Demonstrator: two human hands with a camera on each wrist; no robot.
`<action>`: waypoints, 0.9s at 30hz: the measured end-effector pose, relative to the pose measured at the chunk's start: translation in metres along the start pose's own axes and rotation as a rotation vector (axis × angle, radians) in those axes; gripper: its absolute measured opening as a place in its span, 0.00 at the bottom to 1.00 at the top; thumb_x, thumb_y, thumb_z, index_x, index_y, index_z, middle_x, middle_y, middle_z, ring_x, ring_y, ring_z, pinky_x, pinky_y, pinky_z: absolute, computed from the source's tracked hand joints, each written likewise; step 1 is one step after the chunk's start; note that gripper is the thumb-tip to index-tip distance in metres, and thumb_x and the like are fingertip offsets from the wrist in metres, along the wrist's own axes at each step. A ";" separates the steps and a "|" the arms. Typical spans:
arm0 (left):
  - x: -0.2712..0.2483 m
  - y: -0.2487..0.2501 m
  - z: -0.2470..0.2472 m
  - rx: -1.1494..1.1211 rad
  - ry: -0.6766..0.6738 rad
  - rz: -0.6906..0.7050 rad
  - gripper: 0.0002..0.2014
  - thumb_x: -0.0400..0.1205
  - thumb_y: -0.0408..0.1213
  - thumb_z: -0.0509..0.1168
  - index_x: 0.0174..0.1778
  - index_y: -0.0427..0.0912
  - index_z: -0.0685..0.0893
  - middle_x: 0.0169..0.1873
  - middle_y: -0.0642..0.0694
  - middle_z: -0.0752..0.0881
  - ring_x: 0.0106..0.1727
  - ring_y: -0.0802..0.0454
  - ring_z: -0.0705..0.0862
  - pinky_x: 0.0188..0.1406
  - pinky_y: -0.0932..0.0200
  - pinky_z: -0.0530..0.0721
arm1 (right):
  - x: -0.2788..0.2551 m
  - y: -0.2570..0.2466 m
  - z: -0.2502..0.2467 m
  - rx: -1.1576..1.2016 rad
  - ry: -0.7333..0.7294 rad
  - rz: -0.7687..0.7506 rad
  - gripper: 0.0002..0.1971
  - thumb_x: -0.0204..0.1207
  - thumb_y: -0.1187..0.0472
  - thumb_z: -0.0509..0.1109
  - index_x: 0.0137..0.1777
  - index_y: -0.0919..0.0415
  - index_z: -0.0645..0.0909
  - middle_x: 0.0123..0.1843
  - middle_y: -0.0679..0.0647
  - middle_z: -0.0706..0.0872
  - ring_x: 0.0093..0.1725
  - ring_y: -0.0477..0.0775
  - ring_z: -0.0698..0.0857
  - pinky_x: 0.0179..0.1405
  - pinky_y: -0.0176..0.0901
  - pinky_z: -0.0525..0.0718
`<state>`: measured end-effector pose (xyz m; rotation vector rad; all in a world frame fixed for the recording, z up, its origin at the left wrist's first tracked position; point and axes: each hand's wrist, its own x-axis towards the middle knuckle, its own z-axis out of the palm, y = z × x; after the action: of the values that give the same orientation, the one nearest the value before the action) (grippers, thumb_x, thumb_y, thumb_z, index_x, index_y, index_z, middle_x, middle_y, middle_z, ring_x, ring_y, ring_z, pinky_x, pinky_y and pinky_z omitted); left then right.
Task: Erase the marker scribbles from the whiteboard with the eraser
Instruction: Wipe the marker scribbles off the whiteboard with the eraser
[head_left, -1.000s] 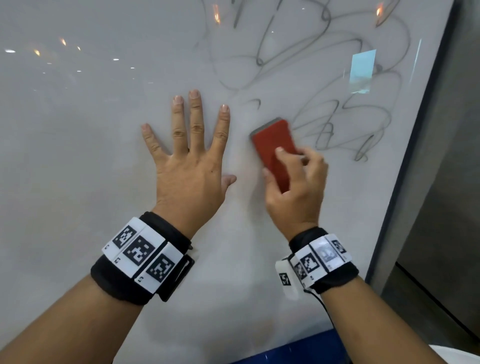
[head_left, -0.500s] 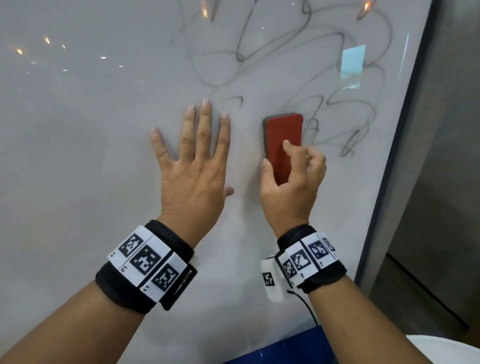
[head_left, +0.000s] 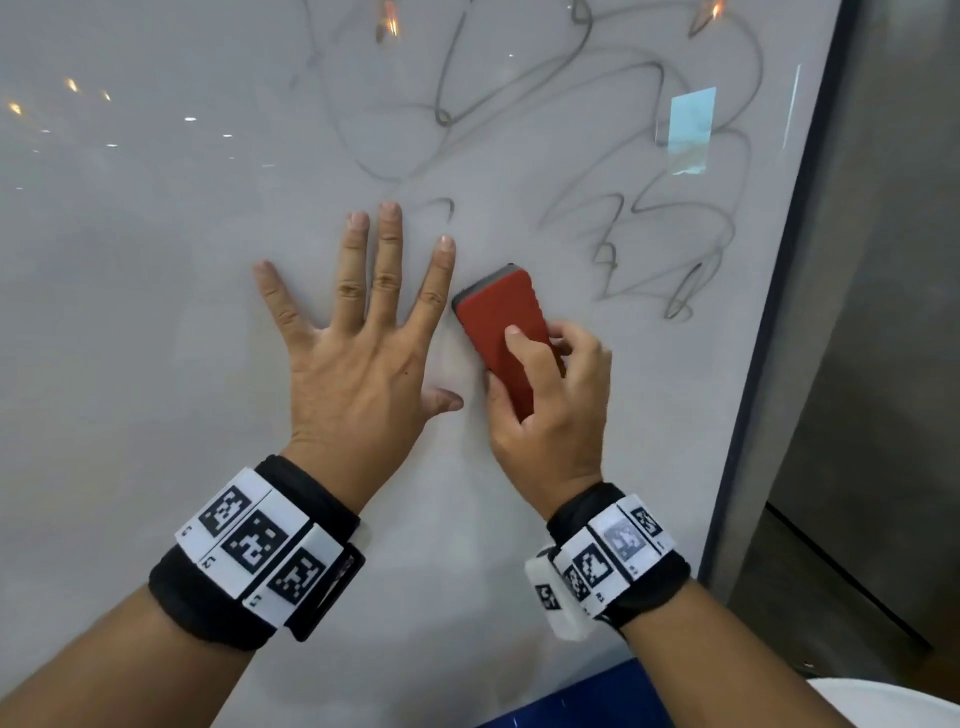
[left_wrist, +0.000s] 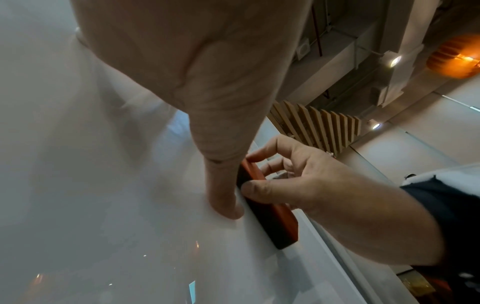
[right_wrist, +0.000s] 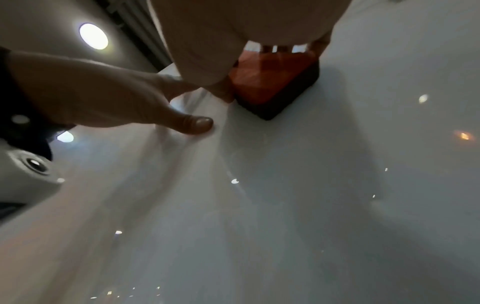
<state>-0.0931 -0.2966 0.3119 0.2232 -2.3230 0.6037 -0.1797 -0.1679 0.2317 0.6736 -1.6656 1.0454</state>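
- My right hand (head_left: 545, 410) is curled round the lower half of the red eraser (head_left: 498, 317), thumb on its near edge and index finger laid across the red back; the dark felt face sits flat against the whiteboard (head_left: 130, 312).
- The eraser lies tilted, its free end pointing to about 11 o'clock, just beside the index finger of my left hand (head_left: 358, 374).
- My left hand holds nothing: it is spread flat with straight fingers pressed on the board, bracing at 9 o'clock of the eraser.
- From the left wrist view, my left thumb tip rests right against the eraser's (left_wrist: 267, 214) dark edge.
- I judge the step in hand to be mid-wipe: the patch around both hands looks clean, but the scribbles (head_left: 649, 223) are far from gone.
- Grey loops lie from 12 to 2 o'clock of the eraser, reaching near the board's dark right frame (head_left: 769, 322); one short stroke (head_left: 441, 205) sits just above my left fingertips.
- The next move calls for pushing the eraser up and right with the felt kept flat and firm.
- I see no containers anywhere.
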 end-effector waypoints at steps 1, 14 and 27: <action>0.001 0.001 0.000 0.002 -0.004 0.000 0.66 0.63 0.71 0.71 0.88 0.51 0.38 0.86 0.36 0.37 0.87 0.37 0.37 0.70 0.10 0.46 | 0.002 0.005 -0.003 -0.015 -0.024 -0.044 0.21 0.73 0.58 0.76 0.65 0.52 0.77 0.60 0.67 0.80 0.55 0.66 0.78 0.50 0.64 0.81; 0.004 0.007 -0.002 -0.003 -0.018 0.007 0.66 0.64 0.70 0.73 0.88 0.51 0.39 0.86 0.36 0.38 0.87 0.37 0.38 0.70 0.09 0.46 | 0.001 0.022 -0.007 -0.049 -0.005 -0.074 0.19 0.74 0.58 0.74 0.65 0.53 0.78 0.61 0.67 0.80 0.55 0.66 0.78 0.52 0.63 0.81; 0.006 0.025 0.000 0.012 -0.035 0.056 0.64 0.67 0.69 0.72 0.88 0.51 0.37 0.86 0.37 0.35 0.87 0.37 0.36 0.71 0.11 0.45 | 0.010 0.043 -0.016 -0.023 0.149 0.169 0.19 0.72 0.59 0.76 0.63 0.57 0.82 0.61 0.66 0.79 0.58 0.61 0.76 0.56 0.62 0.82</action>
<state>-0.1053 -0.2750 0.3071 0.1755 -2.3661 0.6472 -0.2116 -0.1333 0.2294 0.4350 -1.6225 1.1654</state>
